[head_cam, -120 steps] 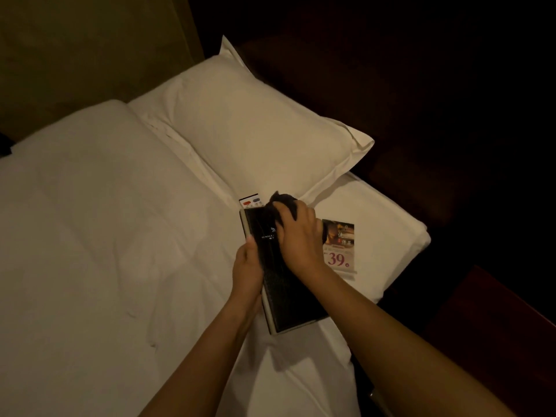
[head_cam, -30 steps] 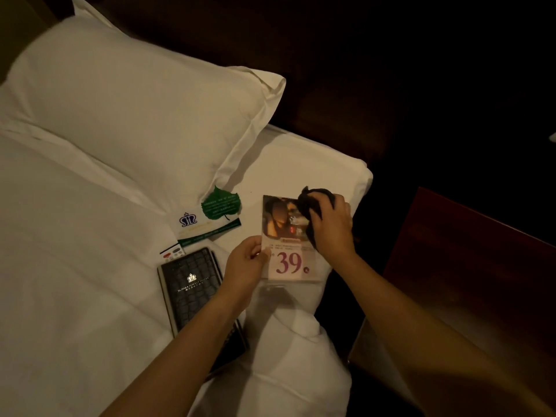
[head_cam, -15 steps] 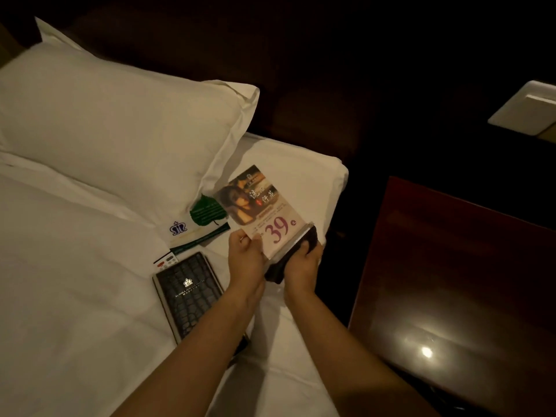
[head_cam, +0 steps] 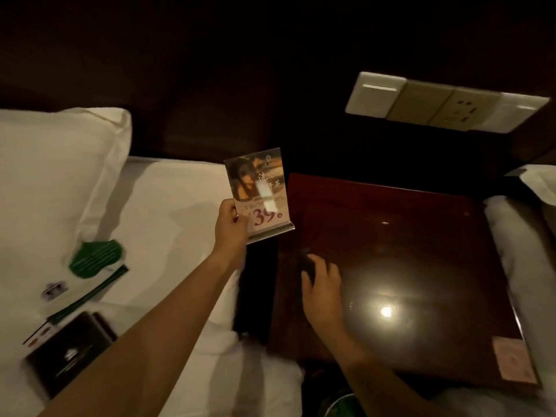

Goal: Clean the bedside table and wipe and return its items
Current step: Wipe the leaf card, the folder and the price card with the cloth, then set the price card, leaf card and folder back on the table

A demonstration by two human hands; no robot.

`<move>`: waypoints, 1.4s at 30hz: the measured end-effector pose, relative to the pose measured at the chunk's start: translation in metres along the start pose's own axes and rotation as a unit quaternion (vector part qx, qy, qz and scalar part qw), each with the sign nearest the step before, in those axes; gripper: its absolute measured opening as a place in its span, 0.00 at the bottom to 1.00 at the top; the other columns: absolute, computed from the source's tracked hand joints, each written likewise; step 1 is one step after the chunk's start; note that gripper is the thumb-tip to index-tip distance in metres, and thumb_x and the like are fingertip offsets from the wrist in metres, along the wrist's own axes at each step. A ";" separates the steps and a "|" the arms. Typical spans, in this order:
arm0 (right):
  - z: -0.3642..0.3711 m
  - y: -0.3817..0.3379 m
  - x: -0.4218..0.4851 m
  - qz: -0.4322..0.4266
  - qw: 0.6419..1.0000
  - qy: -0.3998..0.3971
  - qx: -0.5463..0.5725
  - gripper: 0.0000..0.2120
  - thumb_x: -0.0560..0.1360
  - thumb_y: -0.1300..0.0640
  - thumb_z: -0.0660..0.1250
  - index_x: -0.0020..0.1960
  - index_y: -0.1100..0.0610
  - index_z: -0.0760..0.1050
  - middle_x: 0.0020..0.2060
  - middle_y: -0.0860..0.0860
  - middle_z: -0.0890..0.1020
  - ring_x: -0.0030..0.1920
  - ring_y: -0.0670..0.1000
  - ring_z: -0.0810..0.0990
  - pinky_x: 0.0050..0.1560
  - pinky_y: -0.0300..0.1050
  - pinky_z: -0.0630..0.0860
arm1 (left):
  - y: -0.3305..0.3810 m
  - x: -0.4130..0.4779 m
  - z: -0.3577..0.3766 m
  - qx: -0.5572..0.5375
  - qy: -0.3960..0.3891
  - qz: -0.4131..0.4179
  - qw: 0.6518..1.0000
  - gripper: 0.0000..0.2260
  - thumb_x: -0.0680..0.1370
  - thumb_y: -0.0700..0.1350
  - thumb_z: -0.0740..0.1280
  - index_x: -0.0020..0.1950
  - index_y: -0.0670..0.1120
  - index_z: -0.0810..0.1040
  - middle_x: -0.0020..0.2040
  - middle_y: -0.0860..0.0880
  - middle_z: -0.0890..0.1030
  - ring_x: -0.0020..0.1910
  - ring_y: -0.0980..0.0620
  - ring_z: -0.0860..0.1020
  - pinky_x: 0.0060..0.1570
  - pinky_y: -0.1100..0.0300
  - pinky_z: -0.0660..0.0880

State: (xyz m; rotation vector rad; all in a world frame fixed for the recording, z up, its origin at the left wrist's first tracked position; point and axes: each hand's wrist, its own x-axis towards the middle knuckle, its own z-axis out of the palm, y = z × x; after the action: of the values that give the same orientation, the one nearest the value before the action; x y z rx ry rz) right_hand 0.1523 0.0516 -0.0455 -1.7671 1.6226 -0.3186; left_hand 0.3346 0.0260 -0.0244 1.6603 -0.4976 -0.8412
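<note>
My left hand [head_cam: 230,227] pinches the lower left corner of a clear stand-up card [head_cam: 260,191] printed with "39". The card is upright in the air, just left of the dark glossy bedside table [head_cam: 421,236]. My right hand [head_cam: 320,284] grips a dark cloth [head_cam: 305,264] and hovers over or rests on the table's left part; I cannot tell which. On the white bed [head_cam: 168,212] at lower left lie a black folder [head_cam: 69,353], a green leaf-shaped card [head_cam: 96,257] and a green-edged paper strip [head_cam: 87,296].
A white pillow [head_cam: 51,170] lies at the left. A switch and socket panel [head_cam: 445,100] is on the dark wall behind the table. A pinkish sticker [head_cam: 513,358] sits on the table's near right corner. Another white bed's edge [head_cam: 523,251] borders the table at right.
My left hand lifted the "39" card off the bed and carried it right, toward the table. My right hand let go of the card and moved with the cloth over the table.
</note>
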 end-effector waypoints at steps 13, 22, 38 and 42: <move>-0.031 0.098 0.034 -0.004 0.955 -0.037 -0.293 0.22 0.73 0.39 0.60 0.62 0.49 0.72 0.53 0.57 0.78 0.52 0.57 0.77 0.51 0.56 0.74 | -0.020 0.072 0.118 0.037 -0.091 -0.063 0.993 0.12 0.78 0.34 0.57 0.43 0.51 0.67 0.56 0.41 0.76 0.58 0.43 0.78 0.59 0.45 0.76; -0.047 0.051 0.184 -0.051 0.997 -0.003 -0.053 0.24 0.80 0.48 0.54 0.73 0.55 0.57 0.69 0.54 0.69 0.68 0.54 0.64 0.67 0.50 0.63 | -0.033 0.110 0.140 0.058 -0.143 -0.023 0.988 0.10 0.79 0.37 0.58 0.46 0.53 0.67 0.51 0.50 0.77 0.54 0.48 0.78 0.53 0.53 0.77; -0.024 0.026 0.252 -0.076 0.995 -0.032 0.059 0.26 0.79 0.62 0.55 0.75 0.59 0.50 0.72 0.57 0.63 0.71 0.57 0.59 0.71 0.53 0.63 | -0.049 0.154 0.170 0.067 -0.172 0.021 0.983 0.12 0.78 0.35 0.59 0.56 0.50 0.67 0.51 0.54 0.76 0.53 0.57 0.75 0.57 0.58 0.72; -0.023 0.027 0.252 -0.069 0.995 -0.039 0.057 0.28 0.79 0.61 0.55 0.75 0.58 0.48 0.73 0.57 0.61 0.73 0.57 0.57 0.72 0.52 0.62 | -0.049 0.155 0.170 0.098 -0.164 0.026 0.981 0.15 0.77 0.34 0.60 0.62 0.45 0.66 0.57 0.47 0.75 0.60 0.50 0.74 0.62 0.53 0.72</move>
State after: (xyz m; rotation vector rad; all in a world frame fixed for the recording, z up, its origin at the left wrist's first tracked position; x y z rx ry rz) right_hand 0.1635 -0.1926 -0.1154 -1.7865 1.4037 -0.3939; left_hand 0.3033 -0.1827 -0.1279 1.6838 -0.8731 -1.0609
